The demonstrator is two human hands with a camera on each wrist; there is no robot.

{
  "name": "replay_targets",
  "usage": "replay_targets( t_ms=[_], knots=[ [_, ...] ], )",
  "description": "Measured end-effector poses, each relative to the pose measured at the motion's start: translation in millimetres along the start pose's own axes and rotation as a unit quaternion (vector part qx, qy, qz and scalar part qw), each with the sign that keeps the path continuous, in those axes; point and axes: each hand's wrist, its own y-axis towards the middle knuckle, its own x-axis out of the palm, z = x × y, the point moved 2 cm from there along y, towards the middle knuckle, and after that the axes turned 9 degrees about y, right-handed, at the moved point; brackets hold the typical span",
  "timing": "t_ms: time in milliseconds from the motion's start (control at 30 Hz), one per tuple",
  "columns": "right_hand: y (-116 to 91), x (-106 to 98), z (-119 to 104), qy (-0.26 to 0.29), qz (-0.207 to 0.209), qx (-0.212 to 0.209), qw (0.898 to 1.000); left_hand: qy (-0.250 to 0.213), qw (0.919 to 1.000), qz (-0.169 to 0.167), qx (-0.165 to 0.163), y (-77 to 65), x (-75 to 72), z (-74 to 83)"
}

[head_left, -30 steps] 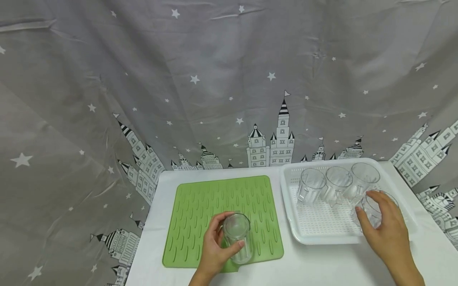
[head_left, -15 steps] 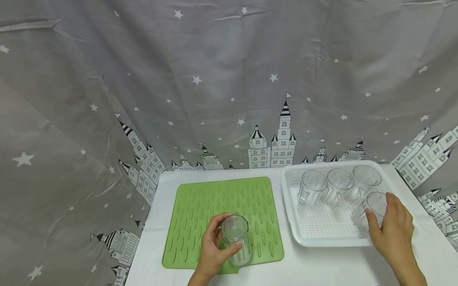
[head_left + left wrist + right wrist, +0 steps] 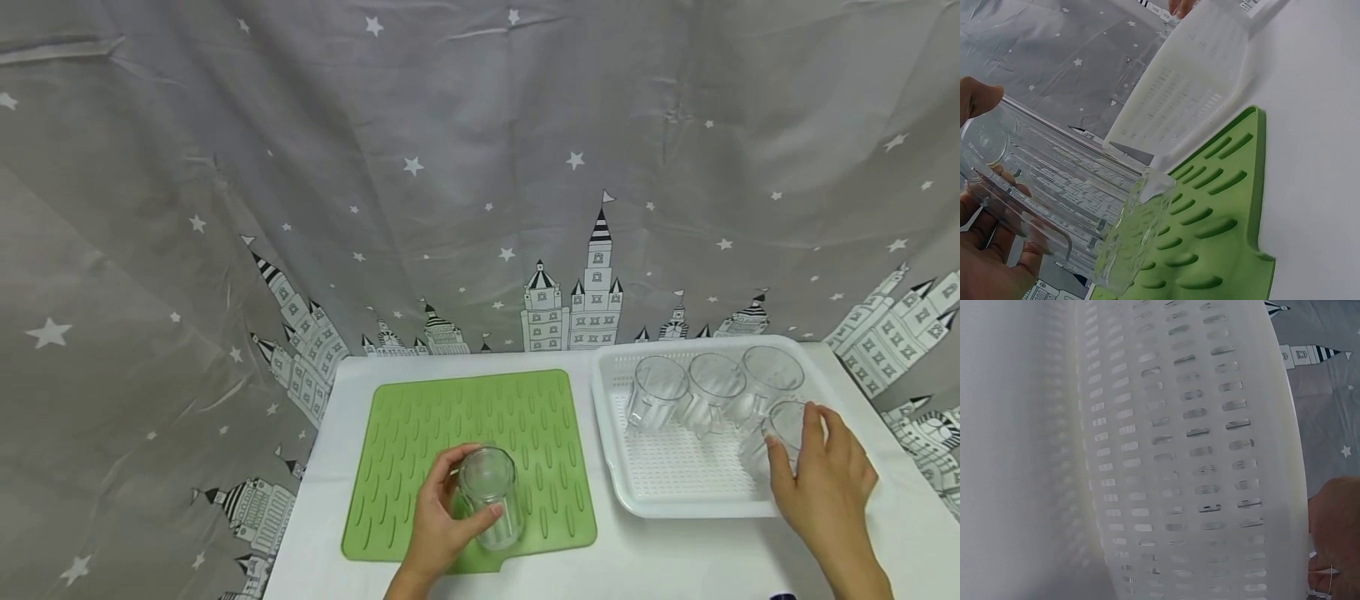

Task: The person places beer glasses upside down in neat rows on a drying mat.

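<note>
My left hand [image 3: 441, 518] grips a clear glass mug [image 3: 489, 487] over the front part of the green ribbed mat [image 3: 420, 425]. In the left wrist view the mug [image 3: 1072, 181] is upside down, base by the thumb, its rim end close to the mat; its handle lies beside the curled fingers. At the right, my right hand [image 3: 828, 479] holds another glass mug [image 3: 787, 425] by its upper part, thumb on the near side and fingers on the far side. That mug is inside the white perforated basket [image 3: 667, 507], partly hidden by the hand.
Three more glass mugs stand in a row along the basket's back, including a left one [image 3: 656, 396], a middle one [image 3: 714, 392] and a right one [image 3: 772, 375]. The basket's slotted wall [image 3: 1197, 450] fills the right wrist view. A grey printed curtain [image 3: 450, 208] hangs behind the white table [image 3: 555, 575].
My right hand has come from spread fingers over the front right mug to a grip on it. My left hand and its mug have shifted only slightly left.
</note>
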Motion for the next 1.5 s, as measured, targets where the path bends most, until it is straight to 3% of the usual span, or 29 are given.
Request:
replay_targets(
  t_ms=[267,533,767,1100,1333,1500],
  knots=[
    [2,1,0,-0.011,0.008,-0.005,1.0,0.027,0.9982,0.032,-0.042,10.1,-19.0,-11.4],
    [1,0,-1,-0.018,0.004,-0.005,1.0,0.092,0.9932,0.034,-0.063,18.2,-43.3,-22.2],
    [-2,-2,0,-0.019,0.005,-0.003,1.0,0.128,0.9898,0.031,-0.054,28.3,-65.6,-24.9],
    [-1,-4,-1,-0.017,0.004,0.002,1.0,0.199,0.9785,0.033,-0.043,48.4,-98.0,6.8],
    [-1,-4,0,-0.021,0.007,0.003,1.0,0.247,0.967,0.051,-0.035,70.6,-126.4,2.9],
    [-1,-5,0,-0.02,0.011,0.005,1.0,0.24,0.9694,0.047,-0.022,85.6,-143.6,-9.8]
  ],
)
